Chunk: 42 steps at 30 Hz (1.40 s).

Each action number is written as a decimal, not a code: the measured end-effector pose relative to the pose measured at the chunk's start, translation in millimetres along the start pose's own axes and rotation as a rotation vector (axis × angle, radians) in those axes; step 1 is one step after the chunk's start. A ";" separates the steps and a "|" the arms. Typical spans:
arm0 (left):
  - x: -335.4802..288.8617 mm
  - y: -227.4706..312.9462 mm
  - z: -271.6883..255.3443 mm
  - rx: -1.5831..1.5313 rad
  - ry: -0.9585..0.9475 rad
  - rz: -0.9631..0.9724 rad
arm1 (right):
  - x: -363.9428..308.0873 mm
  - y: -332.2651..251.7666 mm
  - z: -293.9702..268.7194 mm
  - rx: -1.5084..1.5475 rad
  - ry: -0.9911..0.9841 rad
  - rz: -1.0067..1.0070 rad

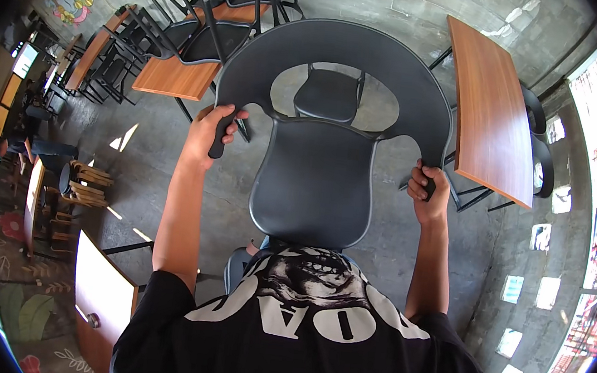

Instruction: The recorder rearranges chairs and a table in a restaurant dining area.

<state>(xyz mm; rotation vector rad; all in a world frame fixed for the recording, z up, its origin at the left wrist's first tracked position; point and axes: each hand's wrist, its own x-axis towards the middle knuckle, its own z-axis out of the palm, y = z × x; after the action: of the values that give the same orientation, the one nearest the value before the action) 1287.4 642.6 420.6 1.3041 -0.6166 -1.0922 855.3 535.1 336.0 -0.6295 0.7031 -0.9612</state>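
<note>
A black plastic chair (313, 181) is right in front of me, its seat toward my body and its wide curved backrest with an oval opening on the far side. My left hand (210, 135) is closed around the left armrest end. Around the right armrest end my right hand (429, 190) is closed too. Both arms reach forward, at about the same distance. The chair's legs are hidden under the seat, so I cannot tell whether they touch the floor. Through the backrest opening another black chair (327, 94) shows farther off.
A wooden-topped table (489, 111) stands to the right, with black chairs (541, 163) behind it. Ahead left, upturned chairs (216, 38) rest on a wooden table (176, 77). A table (106, 276) is near my left side. Stacked stools (87, 184) and a person (47, 149) are farther left.
</note>
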 end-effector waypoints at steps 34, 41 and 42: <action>343.7 51.4 -65.3 0.021 -0.188 -0.099 | 270.6 -11.1 114.3 -0.120 0.160 0.017; 388.5 39.0 -59.2 0.080 -0.150 -0.121 | 322.7 -8.1 86.8 -0.099 0.095 0.072; 398.3 35.7 -56.5 0.059 -0.159 -0.129 | 330.5 -8.1 83.7 -0.108 0.129 0.060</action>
<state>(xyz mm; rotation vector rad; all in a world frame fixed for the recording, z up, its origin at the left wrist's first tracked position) 1508.2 309.9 360.2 1.3314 -0.6946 -1.3012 1045.0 252.8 311.3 -0.6412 0.8882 -0.9187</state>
